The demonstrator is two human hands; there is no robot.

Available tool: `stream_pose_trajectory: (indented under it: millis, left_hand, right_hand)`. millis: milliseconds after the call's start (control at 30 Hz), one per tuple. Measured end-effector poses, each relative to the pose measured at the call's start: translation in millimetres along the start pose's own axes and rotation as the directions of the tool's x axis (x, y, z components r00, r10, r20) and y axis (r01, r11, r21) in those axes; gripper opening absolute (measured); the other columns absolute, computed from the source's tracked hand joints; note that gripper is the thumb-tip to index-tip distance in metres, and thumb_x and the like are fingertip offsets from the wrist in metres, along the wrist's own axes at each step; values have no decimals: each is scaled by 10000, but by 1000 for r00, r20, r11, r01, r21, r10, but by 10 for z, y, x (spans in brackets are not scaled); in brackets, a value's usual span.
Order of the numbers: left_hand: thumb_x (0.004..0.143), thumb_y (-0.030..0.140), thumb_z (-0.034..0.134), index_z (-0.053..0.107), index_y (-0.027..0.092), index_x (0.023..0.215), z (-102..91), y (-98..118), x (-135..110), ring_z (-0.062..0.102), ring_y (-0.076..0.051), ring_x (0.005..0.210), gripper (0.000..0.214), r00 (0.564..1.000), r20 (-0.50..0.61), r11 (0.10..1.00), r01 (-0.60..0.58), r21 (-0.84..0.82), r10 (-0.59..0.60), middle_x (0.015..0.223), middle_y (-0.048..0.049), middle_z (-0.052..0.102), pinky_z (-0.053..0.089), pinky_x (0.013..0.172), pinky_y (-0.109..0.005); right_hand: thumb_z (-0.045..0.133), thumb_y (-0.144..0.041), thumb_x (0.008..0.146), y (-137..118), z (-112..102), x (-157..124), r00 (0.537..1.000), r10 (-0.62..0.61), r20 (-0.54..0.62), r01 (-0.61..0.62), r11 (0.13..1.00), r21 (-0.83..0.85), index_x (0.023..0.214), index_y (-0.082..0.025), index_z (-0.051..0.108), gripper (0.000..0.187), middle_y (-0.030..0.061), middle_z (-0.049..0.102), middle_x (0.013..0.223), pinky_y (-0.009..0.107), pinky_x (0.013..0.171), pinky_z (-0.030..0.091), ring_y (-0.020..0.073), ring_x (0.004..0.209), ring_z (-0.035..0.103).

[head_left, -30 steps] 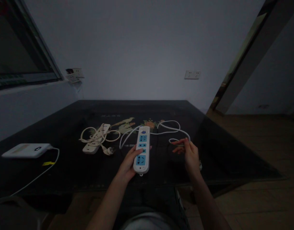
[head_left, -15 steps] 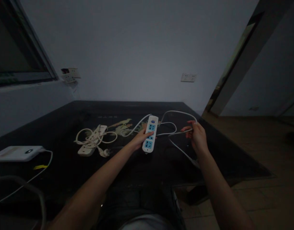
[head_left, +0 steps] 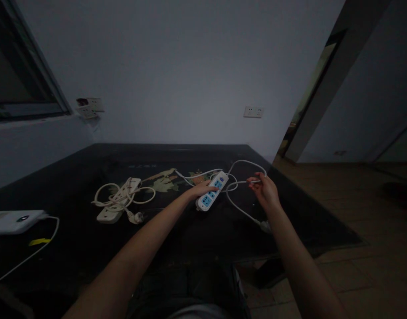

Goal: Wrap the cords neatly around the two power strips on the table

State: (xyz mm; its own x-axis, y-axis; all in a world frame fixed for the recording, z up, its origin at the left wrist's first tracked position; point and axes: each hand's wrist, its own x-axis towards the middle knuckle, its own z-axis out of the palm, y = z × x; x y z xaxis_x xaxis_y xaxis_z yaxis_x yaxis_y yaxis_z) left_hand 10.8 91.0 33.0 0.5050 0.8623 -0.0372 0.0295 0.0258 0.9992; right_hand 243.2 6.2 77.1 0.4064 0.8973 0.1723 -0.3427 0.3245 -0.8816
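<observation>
The left hand covers part of the held strip, the right arm partly hides the plug toward the desk's near right corner, and the view's left edge crops the power bank.

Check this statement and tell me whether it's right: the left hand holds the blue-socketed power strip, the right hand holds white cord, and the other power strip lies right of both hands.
One part is wrong: the head view shows the other power strip left of both hands. The left hand does hold the blue-socketed power strip, and the right hand white cord.
</observation>
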Motion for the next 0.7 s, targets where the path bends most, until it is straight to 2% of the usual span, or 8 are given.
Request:
stream_pose_trajectory:
  millis: [133,200,267,433,467,500,567,700]
  left_hand:
    - [638,262,751,644,163,852,-107,45,-161,651,-179,646,259,985,-158,996,-64,59,73,744,-40,694,523,636,-293]
    - [654,275,739,622,166,886,-256,123,-270,652,-177,687,281,951,-274,989,-129,77,145,801,-45,695,518,638,-278]
    - [662,310,735,602,164,888,-464,251,-384,645,-175,721,300,896,-388,976,-193,101,217,833,-47,684,510,642,-263]
    - [704,396,681,552,195,970,-1058,749,-633,644,-168,804,357,725,-580,922,-358,144,372,934,-29,662,516,671,-250]
    - [704,405,680,547,205,984,-1156,865,-680,646,-161,807,369,681,-607,902,-402,156,408,948,-23,657,519,677,-248]
    - [685,405,701,548,199,968,-1239,982,-730,650,-163,779,382,610,-641,863,-472,179,466,919,-26,657,525,663,-256]
    - [681,418,717,531,204,954,-1355,1212,-837,659,-169,764,393,503,-650,780,-580,234,569,876,-21,655,541,671,-280]
    - [689,413,746,481,227,1011,-1421,1620,-1052,664,-168,731,457,355,-624,624,-729,282,696,874,20,637,563,755,-402]
  right_hand:
    - [647,-420,785,8,-69,4,1000,-12,-5,12,1000,10,836,-187,530,266,31,698,612,224,458,457,124,460,602]
    - [638,-413,795,9,-119,2,1000,-25,-18,25,1000,15,845,-191,529,253,29,704,631,227,473,471,127,482,617]
    - [626,-399,808,16,-173,-5,999,-38,-37,39,999,21,852,-193,526,233,28,708,649,227,497,488,124,502,629]
    - [592,-332,838,84,-257,-23,995,-27,-92,30,999,33,859,-189,516,164,43,720,674,235,561,535,126,541,659]
    - [590,-307,838,103,-261,-22,995,-15,-96,18,999,29,856,-187,516,143,45,723,677,236,565,541,127,543,661]
    - [593,-282,833,122,-261,-20,995,1,-98,2,1000,23,851,-186,515,125,46,725,679,236,566,547,127,542,663]
    - [607,-243,817,158,-252,-9,995,44,-89,-45,999,-3,836,-183,518,109,51,728,686,241,562,556,134,543,668]
    - [609,-213,814,242,-235,23,984,175,-41,-178,976,-123,832,-165,556,74,88,730,716,274,570,573,177,601,702]
